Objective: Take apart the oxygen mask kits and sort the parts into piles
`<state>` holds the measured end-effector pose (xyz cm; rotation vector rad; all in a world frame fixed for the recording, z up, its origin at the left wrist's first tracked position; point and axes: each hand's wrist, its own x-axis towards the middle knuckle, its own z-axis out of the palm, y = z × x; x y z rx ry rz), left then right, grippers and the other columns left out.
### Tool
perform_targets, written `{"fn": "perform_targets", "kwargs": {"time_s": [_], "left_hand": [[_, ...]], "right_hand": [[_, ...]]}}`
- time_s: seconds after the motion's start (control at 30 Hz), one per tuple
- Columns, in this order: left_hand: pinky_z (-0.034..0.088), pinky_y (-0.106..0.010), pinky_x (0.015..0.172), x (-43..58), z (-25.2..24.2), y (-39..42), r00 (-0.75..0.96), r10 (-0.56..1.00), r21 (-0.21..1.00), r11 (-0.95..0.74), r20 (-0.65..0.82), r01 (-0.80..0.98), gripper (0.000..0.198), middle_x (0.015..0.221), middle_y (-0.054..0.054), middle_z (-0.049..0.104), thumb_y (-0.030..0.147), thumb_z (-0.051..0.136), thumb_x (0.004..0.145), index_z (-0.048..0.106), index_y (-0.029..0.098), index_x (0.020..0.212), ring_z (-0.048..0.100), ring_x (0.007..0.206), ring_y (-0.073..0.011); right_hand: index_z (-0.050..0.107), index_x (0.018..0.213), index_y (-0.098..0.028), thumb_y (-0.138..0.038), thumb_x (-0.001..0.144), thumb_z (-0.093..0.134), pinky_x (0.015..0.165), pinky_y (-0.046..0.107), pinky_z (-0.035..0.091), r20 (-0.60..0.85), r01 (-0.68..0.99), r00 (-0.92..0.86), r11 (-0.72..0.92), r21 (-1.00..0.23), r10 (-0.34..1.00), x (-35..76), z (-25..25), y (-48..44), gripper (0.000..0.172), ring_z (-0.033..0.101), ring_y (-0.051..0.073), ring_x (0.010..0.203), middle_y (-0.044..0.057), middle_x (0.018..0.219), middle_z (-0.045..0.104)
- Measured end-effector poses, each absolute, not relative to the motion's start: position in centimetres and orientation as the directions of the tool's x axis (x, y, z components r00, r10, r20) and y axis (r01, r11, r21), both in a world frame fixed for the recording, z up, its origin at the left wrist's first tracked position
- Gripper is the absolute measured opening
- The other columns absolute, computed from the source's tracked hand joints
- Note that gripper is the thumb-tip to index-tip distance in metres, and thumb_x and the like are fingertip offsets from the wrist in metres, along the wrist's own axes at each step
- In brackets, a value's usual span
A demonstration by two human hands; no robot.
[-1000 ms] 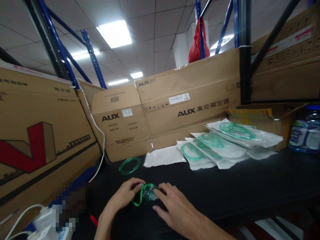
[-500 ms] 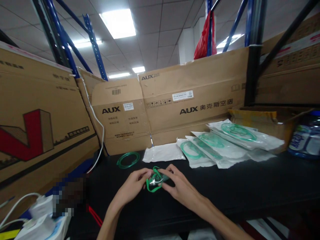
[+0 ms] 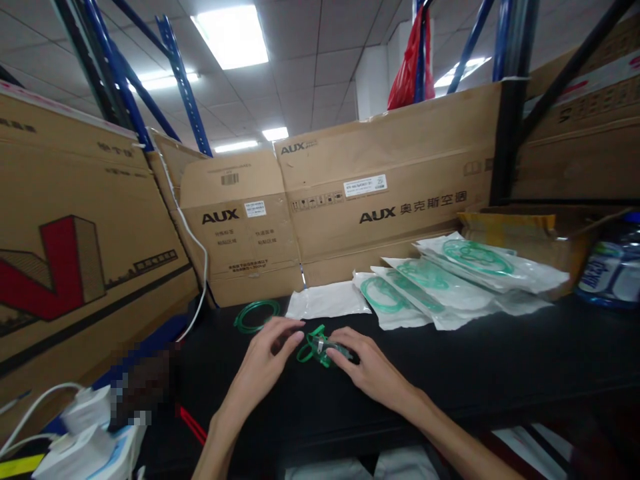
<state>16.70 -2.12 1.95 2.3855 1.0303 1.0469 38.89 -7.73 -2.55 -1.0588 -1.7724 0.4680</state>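
Left hand (image 3: 270, 348) part-open, apparently empty; right hand (image 3: 370, 363) curled onto the green-strapped mask (image 3: 321, 346), between both hands at the worktop (image 3: 450, 363). Step judged: arranging the strap (image 3: 300, 355); next move calls for a steady right grip and left-hand pinch.

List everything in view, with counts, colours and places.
Table: one, black, centre
Strapped item: one, clear-green, front centre
Coiled tube: one, green, left of centre
Flat packet: one, white, beyond the strapped item
Tubing packets: at least four, white-green, right
Open box: one, brown, right rear
Bottle: one, blue, far right
Cardboard panels: several, brown, left, back, right
Rack posts: several, blue and black, both sides
Bag: one, red, hanging upper right
Ceiling lights: several, white, overhead
Cables: several, white, left
Plugs: two, white, lower left
Red item: one, red, lower left
White items: several, white, bottom
Left hand: one, bare, left of the strapped item
Right hand: one, bare, fingers on the strapped item
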Motion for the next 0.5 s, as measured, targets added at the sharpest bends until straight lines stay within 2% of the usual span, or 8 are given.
{"fn": "perform_targets", "kwargs": {"time_s": [0.13,0.23,0.37,0.5], "left_hand": [[0.047,-0.029,0.091,18.2,1.4,-3.0,0.581,0.691,0.610,-0.697,0.430,0.378,0.031,0.122,-0.005,0.067,0.041,0.050,0.098,0.068,0.028,0.120,0.061,0.110,-0.0211],[0.048,-0.028,0.082,18.9,0.4,-2.8,0.585,0.735,0.664,-0.631,0.344,0.402,0.036,0.110,-0.005,0.072,0.044,0.048,0.099,0.066,0.025,0.124,0.064,0.092,-0.0195],[0.044,-0.023,0.067,18.7,0.1,-2.2,0.552,0.778,0.674,-0.583,0.301,0.454,0.035,0.080,-0.001,0.069,0.047,0.050,0.096,0.071,0.020,0.104,0.059,0.072,-0.0164],[0.041,-0.024,0.064,16.9,0.2,-1.0,0.450,0.851,0.619,-0.512,0.271,0.596,0.032,0.074,0.000,0.067,0.045,0.050,0.094,0.070,0.020,0.091,0.060,0.069,-0.0169]], "right_hand": [[0.066,0.116,-0.023,-0.034,0.102,0.050,0.082,0.029,0.049,0.516,0.384,-0.180,0.543,-0.746,0.837,38.9,-2.8,-7.8,0.024,0.068,0.018,0.087,0.003,0.094,0.072],[0.063,0.116,-0.021,-0.038,0.105,0.042,0.074,0.028,0.051,0.495,0.277,-0.174,0.525,-0.805,0.851,39.0,-3.1,-7.6,0.029,0.067,0.017,0.074,0.000,0.080,0.069],[0.062,0.105,-0.020,-0.045,0.102,0.045,0.071,0.029,0.052,0.455,0.118,-0.146,0.473,-0.873,0.878,38.9,-3.3,-7.1,0.030,0.068,0.017,0.071,0.000,0.077,0.068],[0.057,0.099,-0.019,-0.051,0.101,0.042,0.063,0.030,0.055,0.405,0.030,-0.117,0.411,-0.911,0.907,39.0,-3.4,-6.6,0.035,0.069,0.018,0.064,0.000,0.072,0.066]]}}
